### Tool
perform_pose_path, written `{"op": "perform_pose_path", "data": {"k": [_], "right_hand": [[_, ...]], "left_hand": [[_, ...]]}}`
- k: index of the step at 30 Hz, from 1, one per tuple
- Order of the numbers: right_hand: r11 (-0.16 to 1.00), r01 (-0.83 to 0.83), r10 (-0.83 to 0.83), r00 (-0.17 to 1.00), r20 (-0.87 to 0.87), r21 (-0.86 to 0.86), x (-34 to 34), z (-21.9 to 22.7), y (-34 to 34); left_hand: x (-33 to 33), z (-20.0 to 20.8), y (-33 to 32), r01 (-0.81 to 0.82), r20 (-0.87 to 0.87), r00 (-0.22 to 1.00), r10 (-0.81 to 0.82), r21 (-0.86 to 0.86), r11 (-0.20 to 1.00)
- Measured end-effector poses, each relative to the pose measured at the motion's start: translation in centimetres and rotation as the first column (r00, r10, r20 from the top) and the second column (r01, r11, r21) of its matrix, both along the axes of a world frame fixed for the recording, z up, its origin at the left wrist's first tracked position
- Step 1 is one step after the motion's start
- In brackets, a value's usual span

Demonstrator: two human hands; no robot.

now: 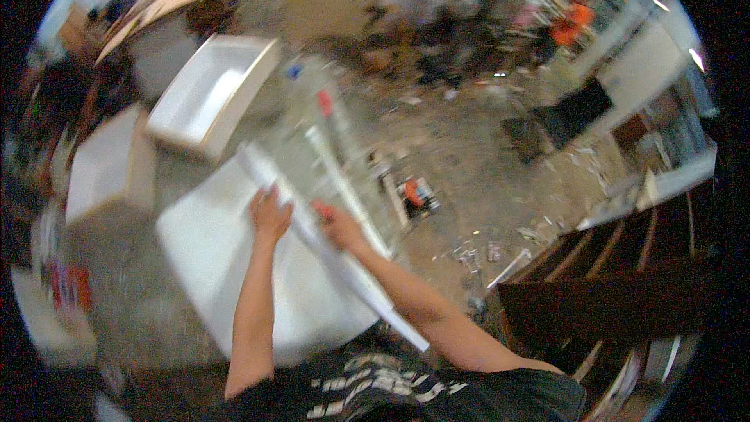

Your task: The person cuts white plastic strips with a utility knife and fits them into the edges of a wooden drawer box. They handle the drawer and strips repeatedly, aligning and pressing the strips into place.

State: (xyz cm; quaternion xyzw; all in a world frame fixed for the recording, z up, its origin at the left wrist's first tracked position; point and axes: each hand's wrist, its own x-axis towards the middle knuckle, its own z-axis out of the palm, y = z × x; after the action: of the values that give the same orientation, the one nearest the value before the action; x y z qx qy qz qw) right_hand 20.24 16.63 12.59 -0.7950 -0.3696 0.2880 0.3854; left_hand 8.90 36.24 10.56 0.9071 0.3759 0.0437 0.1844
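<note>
A large white sheet (pixel 211 227) lies in front of me, with a long narrow white strip (pixel 363 285) running slantwise along its right edge. My left hand (pixel 271 217) rests on the sheet beside the strip, its fingers blurred but apart from the thumb. On the other side of the strip, my right hand (pixel 344 228) is closed around a small red tool (pixel 321 208); blur hides its exact kind. Another long pale strip (pixel 344 187) lies to the right, past the right hand.
Beyond the sheet stands an open wooden box with a white inside (pixel 199 98); another pale box (pixel 109 160) is at its left. A dark brown slatted piece (pixel 601 305) stands at the right. Scraps litter the floor (pixel 453 180). A person in orange (pixel 572 25) is far off.
</note>
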Motion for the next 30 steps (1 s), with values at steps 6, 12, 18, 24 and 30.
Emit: {"op": "perform_pose_path", "data": {"k": [6,12,18,24,30], "right_hand": [[0.980,0.119,-0.087,0.976,0.200,-0.157,-0.1,0.6,2.4],[0.982,0.123,-0.083,0.962,0.258,-0.143,0.9,-1.1,2.5],[0.974,0.197,-0.155,0.936,0.315,-0.108,5.0,-0.6,2.6],[0.970,0.174,-0.108,0.933,0.343,-0.169,9.2,-1.7,4.1],[0.966,0.086,0.047,0.870,0.490,-0.244,11.4,-0.1,4.4]], "left_hand": [[0.1,-0.1,0.0,0.023,0.059,0.998,-0.029,0.101,0.995],[-0.2,-0.5,0.2,0.043,0.136,0.989,-0.065,0.160,0.986],[-0.2,-0.3,-0.1,0.001,0.058,0.998,-0.008,0.111,0.994],[0.2,-0.9,0.6,0.022,0.056,0.998,-0.034,0.194,0.981],[-0.1,-1.4,0.3,-0.003,0.116,0.993,-0.022,0.207,0.978]]}}
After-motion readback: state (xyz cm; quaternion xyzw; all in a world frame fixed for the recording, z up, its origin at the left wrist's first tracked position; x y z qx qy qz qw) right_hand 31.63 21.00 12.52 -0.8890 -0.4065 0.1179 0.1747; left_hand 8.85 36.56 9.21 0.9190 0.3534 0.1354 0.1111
